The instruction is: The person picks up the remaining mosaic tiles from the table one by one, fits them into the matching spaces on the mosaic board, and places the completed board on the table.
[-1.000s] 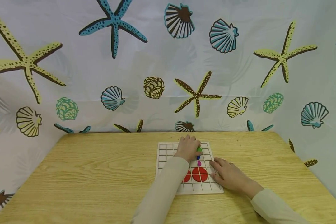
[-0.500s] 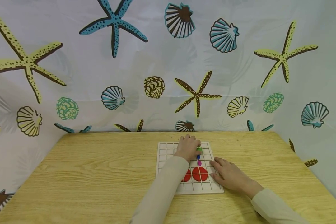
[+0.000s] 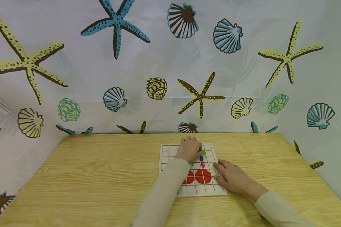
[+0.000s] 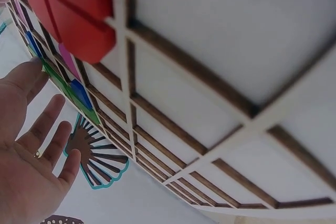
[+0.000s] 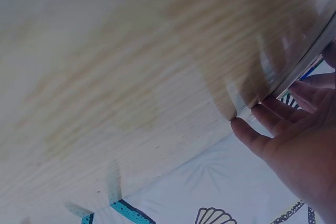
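Observation:
A white board with a raised square grid (image 3: 165,153) lies on the table, with coloured pieces in its cells. My left hand (image 3: 188,149) reaches over its far part, fingers bent a little. In the left wrist view, the thumb tip touches or nearly touches the green piece (image 4: 60,80); the other fingers are spread and hold nothing. Nearer me are a blue piece (image 3: 201,159), a pink piece (image 3: 203,165) and a large red round shape (image 3: 203,176). Another red one (image 3: 189,177) is partly hidden by my left sleeve. My right hand (image 3: 234,178) rests its fingertips against the board's right edge.
The wooden table (image 3: 102,176) stretches out on both sides of the board. Behind and beside it hangs a white cloth (image 3: 147,116) printed with starfish and shells.
My left hand has shifted slightly left, uncovering more of the green piece. The right hand stays at the board's edge.

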Motion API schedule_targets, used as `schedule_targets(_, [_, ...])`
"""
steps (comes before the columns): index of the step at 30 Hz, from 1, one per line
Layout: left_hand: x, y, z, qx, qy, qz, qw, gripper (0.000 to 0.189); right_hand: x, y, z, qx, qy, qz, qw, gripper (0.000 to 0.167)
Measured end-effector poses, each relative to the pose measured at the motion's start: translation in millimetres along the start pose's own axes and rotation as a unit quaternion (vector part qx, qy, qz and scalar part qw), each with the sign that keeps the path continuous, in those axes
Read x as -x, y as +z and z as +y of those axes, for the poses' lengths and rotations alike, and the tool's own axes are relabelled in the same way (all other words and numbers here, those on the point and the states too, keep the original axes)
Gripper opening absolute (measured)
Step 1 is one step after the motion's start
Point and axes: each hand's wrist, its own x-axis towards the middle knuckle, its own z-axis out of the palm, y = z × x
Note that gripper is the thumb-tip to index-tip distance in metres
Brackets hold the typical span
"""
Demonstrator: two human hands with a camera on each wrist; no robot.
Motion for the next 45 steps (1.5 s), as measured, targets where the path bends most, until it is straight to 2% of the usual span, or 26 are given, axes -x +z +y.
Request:
schedule_targets(13, [4.0,-3.7,-6.3,-0.003,0.007,0.001,1.0,0.025,-3.2,3,0,0.001,-0.003,-0.001,1.0,0.05])
schedule_targets(21, [9.6,-12.8,-25.7,0.031,0.018,0.002,0.9994,0.028,-3.2,0,1,0.001,-0.005,-0.002,1.0,0.05])
schedule_targets(27, [17.9,-14.3,-41.1,0.062,0.022,0.004,0.9978,0.031,-3.7,-1,4,-0.007,-0.009,-0.002,0.9999,0.049])
schedule_targets(32, [26.3,-13.6,-54.2,0.084,0.032,0.019,0.9958,0.031,-6.2,-3,7,-0.02,-0.016,-0.002,0.9997,0.051])
schedule_targets(39, [45.3,-19.5,-75.9,0.099,0.037,0.039,0.9936,0.034,-9.2,-10,15,-0.066,0.007,-0.018,0.9976,0.054])
schedule_targets(45, [66.5,-24.1,-99.4,0.099,0.014,0.033,0.9945,0.045,-5.1,-19,27,-0.074,0.016,0.016,0.997,0.055])
